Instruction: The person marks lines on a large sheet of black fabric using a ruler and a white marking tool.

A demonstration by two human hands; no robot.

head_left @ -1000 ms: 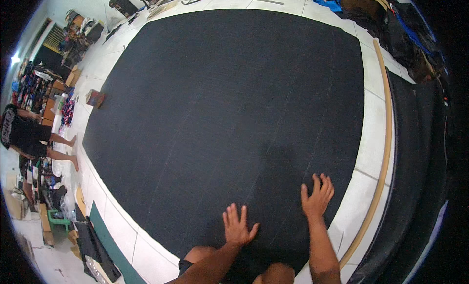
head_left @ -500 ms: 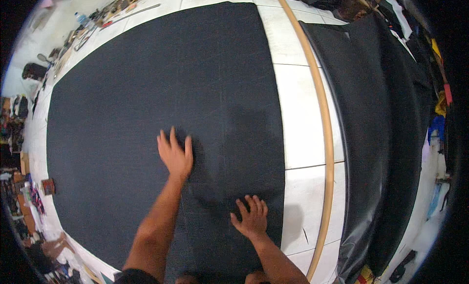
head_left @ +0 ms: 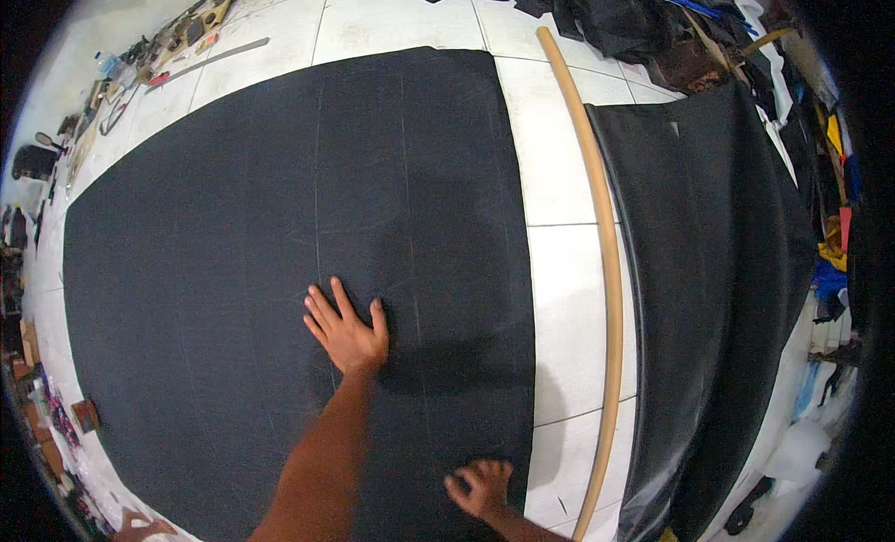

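A large black sheet of material (head_left: 214, 262) lies flat over the tiled floor, with thin pale lines running lengthwise on it. Near its middle, my left hand (head_left: 351, 337) rests on the surface, fingers spread, beside one of those lines. My right hand (head_left: 483, 486) is lower and nearer the sheet's right edge; its fingers are bent a little and apart, and nothing shows in them. Whether that hand touches the sheet I cannot tell.
A long wooden pole (head_left: 611, 290) lies on the white tiles (head_left: 564, 272) right of the sheet. Beyond it is a folded shiny black sheet (head_left: 699, 290). A small brown block (head_left: 86, 415) sits at the left edge. Tools and a long metal strip (head_left: 219, 57) lie far left.
My view has shifted, so the sheet and pole sit lower in the picture. The left hand has turned, its fingers now spread flat. The right hand appears lower, close to the bottom edge.
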